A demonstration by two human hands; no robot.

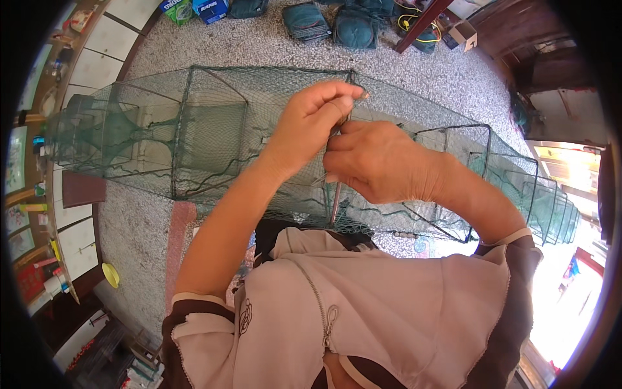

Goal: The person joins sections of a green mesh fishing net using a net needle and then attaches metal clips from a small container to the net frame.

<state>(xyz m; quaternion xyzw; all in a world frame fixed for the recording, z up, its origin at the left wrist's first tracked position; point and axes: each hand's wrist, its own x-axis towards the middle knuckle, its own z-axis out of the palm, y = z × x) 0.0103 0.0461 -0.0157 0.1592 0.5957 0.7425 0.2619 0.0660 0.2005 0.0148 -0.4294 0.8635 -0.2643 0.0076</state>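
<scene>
A long green mesh net trap [214, 129] with square dark frames stretches across the view below my arms. My left hand [314, 120] pinches the top of an upright frame bar [337, 204] at the trap's middle, with a small pale tip by the fingertips. Just below and to the right, my right hand [372, 162] is closed beside the same bar, fingers curled; thin pale strands show under it, and what it holds is hidden.
Folded dark net bundles [304, 23], a cardboard box [463, 35] and a reddish post [421, 29] stand at the back. Cabinets [78, 246] line the left, with a yellow basin [111, 275] on the floor. A bright doorway [564, 305] is at the right.
</scene>
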